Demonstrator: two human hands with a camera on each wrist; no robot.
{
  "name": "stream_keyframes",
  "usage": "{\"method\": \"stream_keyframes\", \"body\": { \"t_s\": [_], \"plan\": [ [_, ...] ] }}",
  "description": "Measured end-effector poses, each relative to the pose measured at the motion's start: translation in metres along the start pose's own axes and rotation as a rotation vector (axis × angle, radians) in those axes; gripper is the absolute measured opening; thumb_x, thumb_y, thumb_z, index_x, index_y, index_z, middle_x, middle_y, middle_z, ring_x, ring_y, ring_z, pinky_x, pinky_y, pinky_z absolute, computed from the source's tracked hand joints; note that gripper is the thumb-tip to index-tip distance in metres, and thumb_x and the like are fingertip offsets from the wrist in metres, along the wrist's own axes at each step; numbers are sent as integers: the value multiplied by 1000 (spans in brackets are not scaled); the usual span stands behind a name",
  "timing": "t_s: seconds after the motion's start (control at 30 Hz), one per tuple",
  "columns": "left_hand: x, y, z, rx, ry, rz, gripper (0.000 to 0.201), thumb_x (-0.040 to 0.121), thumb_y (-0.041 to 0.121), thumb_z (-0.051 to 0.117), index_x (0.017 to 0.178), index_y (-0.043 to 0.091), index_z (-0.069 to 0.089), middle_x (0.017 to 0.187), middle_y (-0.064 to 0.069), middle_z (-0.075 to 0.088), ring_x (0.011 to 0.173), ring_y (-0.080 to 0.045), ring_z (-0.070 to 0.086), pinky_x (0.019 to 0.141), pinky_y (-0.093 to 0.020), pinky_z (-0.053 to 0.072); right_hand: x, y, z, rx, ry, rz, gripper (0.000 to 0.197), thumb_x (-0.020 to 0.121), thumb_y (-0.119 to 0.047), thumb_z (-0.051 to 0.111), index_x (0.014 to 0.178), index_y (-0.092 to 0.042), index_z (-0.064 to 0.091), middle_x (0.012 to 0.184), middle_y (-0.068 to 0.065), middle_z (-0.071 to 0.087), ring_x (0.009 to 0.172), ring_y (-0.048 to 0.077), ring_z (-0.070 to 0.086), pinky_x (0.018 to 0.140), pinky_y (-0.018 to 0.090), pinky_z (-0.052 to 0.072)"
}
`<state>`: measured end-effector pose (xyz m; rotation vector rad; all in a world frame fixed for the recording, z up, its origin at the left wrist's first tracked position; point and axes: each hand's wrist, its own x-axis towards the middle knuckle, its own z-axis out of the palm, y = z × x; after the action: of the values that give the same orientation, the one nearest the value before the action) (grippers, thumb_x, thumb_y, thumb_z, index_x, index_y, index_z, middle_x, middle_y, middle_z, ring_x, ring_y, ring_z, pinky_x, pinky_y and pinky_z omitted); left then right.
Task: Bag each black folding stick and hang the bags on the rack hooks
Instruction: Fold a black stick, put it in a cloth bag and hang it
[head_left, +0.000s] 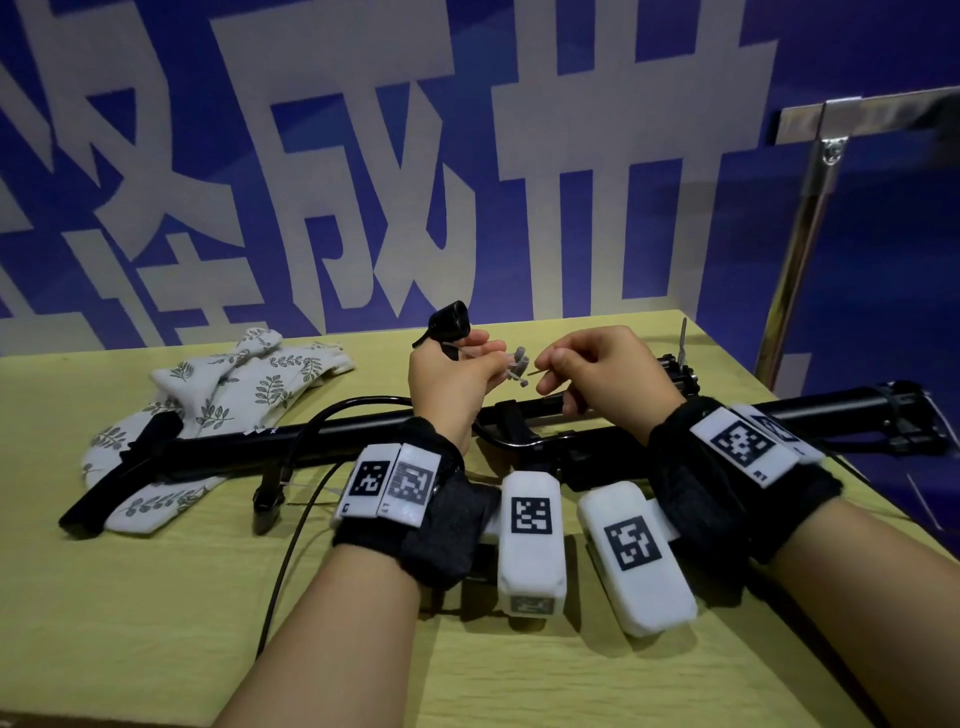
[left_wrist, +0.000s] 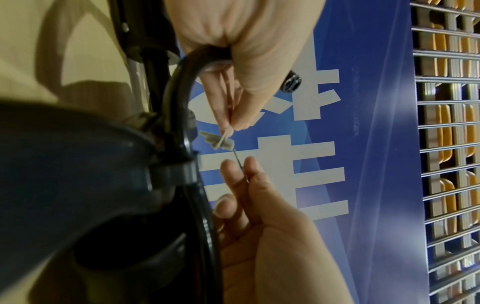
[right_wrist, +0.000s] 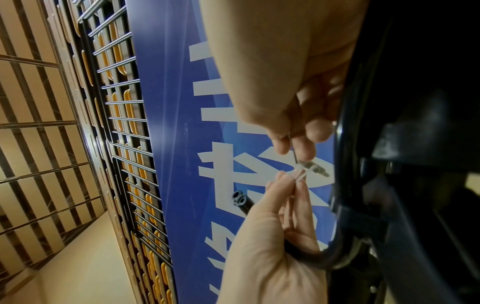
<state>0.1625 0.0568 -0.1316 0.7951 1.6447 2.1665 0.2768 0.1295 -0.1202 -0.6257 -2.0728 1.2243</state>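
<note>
**Fiddling with small fittings before bagging**

Our left hand (head_left: 451, 382) pinches pale cords carrying a small grey fitting (head_left: 517, 366); our right hand (head_left: 597, 371) pinches a thin pin (left_wrist: 240, 164) at it. The black folding stick (head_left: 363, 441) lies unbagged on the table (head_left: 156, 597), over a leaf-print bag (head_left: 249, 379). We judge that bagging comes next.
</note>
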Motion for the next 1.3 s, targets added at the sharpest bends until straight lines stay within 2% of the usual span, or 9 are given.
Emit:
{"method": "stream_keyframes", "body": {
  "t_s": [0.17,0.27,0.47,0.63,0.87,1.0,1.13,1.2,1.3],
  "plan": [
    [-1,2,1,-24,-7,-8,25,78,-11,66,82,11,55,82,-4,65,73,-9,65,63,-15,56,1,3,2,-29,-26,6,22,95,-9,48,82,-11,65,71,5,66,44,11,49,44,13,45],
    [-1,3,1,-32,-21,-5,25,78,-11,65,83,11,55,83,-4,65,74,-10,65,64,-16,57,1,4,4,-37,-47,10,22,96,-10,49,80,-14,64,73,5,67,44,11,50,44,13,44],
    [-1,2,1,-7,-14,-1,25,79,-11,64,82,12,54,83,-4,65,75,-11,65,66,-18,57,2,4,2,-20,32,-13,21,96,-10,47,86,-11,65,73,2,67,45,12,51,47,15,46],
    [-2,3,1,-24,-23,-12,25,79,-11,65,83,11,55,83,-4,65,75,-10,66,64,-17,57,1,5,3,-64,-21,14,20,96,-10,49,86,-11,66,72,3,67,39,5,50,44,12,44],
    [-5,4,4,-69,-89,-68,24,80,-11,62,85,10,54,85,-3,65,79,-13,66,66,-19,57,-2,2,3,-90,-150,25,17,95,-14,53,96,-7,68,86,8,70,49,12,54,56,21,50],
    [-3,3,3,-94,-87,-93,23,81,-13,60,84,9,53,85,-5,64,83,-19,66,65,-19,57,-4,-1,4,-52,-186,43,20,99,-9,41,99,-7,61,93,12,68,50,15,53,52,20,49],
    [-3,3,3,-99,-83,-112,23,82,-13,59,84,9,53,86,-5,64,78,-16,65,62,-18,56,-5,-2,4,-11,-168,80,6,98,-8,44,95,-9,50,86,7,67,50,16,52,53,24,47],
    [-3,4,3,-99,-80,-118,23,82,-13,59,84,9,53,85,-5,64,77,-15,65,61,-18,56,-5,-2,4,0,-165,101,6,97,-7,45,95,-10,49,87,8,68,51,15,52,55,25,47],
    [-3,4,2,-109,-66,-137,23,82,-13,59,83,9,53,84,-4,64,76,-14,65,59,-17,56,-5,-2,2,-20,-193,111,13,97,-9,45,106,-6,55,92,8,69,53,14,53,57,23,48]
  ]
}}
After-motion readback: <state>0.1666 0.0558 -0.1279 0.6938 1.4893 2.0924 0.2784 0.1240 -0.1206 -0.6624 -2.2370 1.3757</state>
